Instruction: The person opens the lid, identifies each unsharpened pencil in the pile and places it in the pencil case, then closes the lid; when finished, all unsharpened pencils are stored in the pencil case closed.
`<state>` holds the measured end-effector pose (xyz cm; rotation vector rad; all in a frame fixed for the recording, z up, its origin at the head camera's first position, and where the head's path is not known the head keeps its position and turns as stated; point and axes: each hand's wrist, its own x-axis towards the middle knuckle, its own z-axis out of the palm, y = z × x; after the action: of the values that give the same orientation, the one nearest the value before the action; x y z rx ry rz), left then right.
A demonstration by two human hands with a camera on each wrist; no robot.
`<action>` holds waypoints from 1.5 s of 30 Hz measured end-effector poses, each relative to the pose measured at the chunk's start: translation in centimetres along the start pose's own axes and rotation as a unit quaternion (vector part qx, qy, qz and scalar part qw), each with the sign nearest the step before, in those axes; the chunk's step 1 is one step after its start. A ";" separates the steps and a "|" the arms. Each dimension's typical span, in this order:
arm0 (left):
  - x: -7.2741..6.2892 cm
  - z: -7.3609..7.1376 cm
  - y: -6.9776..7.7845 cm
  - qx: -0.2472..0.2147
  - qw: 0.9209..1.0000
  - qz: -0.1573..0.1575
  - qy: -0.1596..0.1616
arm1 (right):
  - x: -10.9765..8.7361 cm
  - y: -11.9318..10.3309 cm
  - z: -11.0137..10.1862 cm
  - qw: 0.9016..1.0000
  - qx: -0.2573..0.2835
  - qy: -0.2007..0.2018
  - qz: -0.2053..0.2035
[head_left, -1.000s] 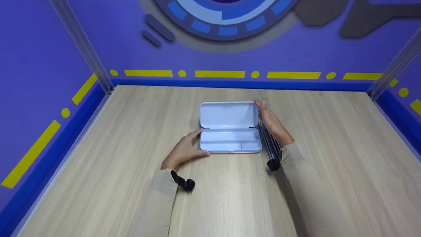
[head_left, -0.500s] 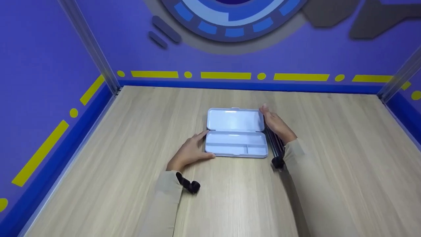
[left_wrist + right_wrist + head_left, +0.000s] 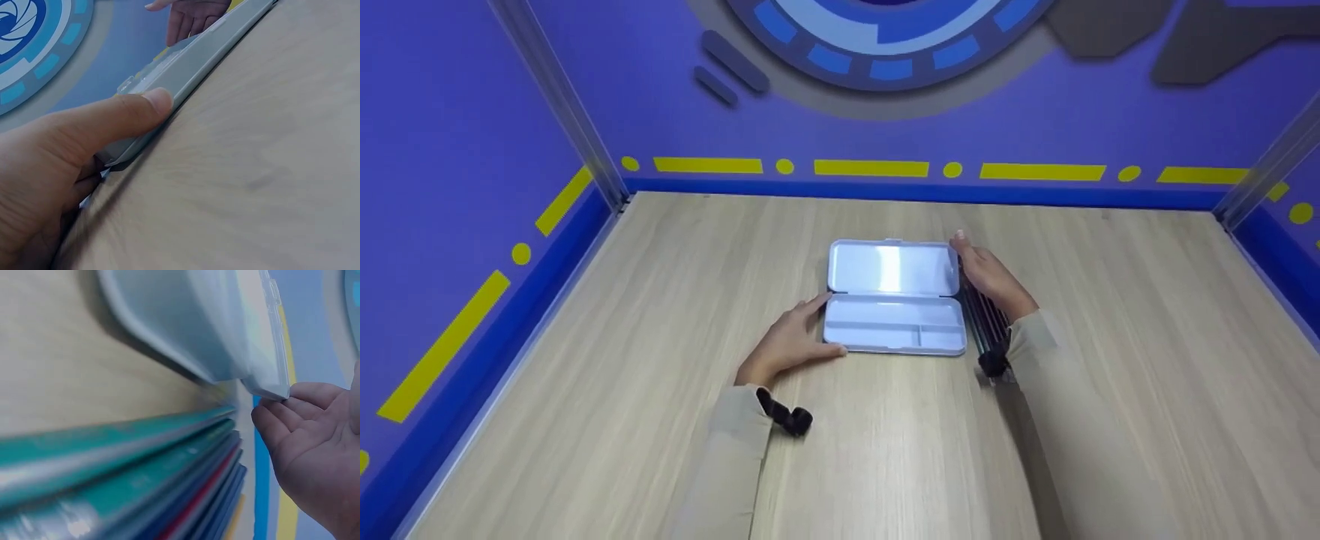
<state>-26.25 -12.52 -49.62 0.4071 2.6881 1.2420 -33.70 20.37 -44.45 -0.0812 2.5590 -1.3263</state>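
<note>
A light blue pencil case (image 3: 894, 324), its lid (image 3: 859, 268) leaning back, lies unfolded on the table, with a long compartment and smaller divided ones in its base. My left hand (image 3: 787, 341) grips the base's left end, thumb at the front edge and fingers at the rear corner. The left wrist view shows the thumb against the case's side wall. At the lid's right edge, my right hand (image 3: 994, 281) touches the corner; its fingers (image 3: 275, 424) extend beneath it in the right wrist view. Below this hand lie several pencils (image 3: 112, 444), green, blue, red and yellow, partly hidden in the head view.
A wood-grain table (image 3: 660, 300) spreads around the case. Blue panels (image 3: 870, 135) with yellow marks stand behind and at both sides. Black wrist mounts (image 3: 795, 421) stick out from the beige sleeves (image 3: 720, 457).
The lid has tilted farther back and sits lower, with my right hand moving down along it. My left hand keeps its grip on the base. The head view has shifted slightly.
</note>
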 end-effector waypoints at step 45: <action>-0.1 -0.3 -0.2 -0.015 0.999 0.034 0.006 | -8.3 5.3 -6.0 0.989 -0.147 -0.009 -0.026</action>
<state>-26.22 -12.89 -49.63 0.4934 2.6832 1.3051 -26.87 29.58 -43.82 -0.2163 2.7334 -0.9507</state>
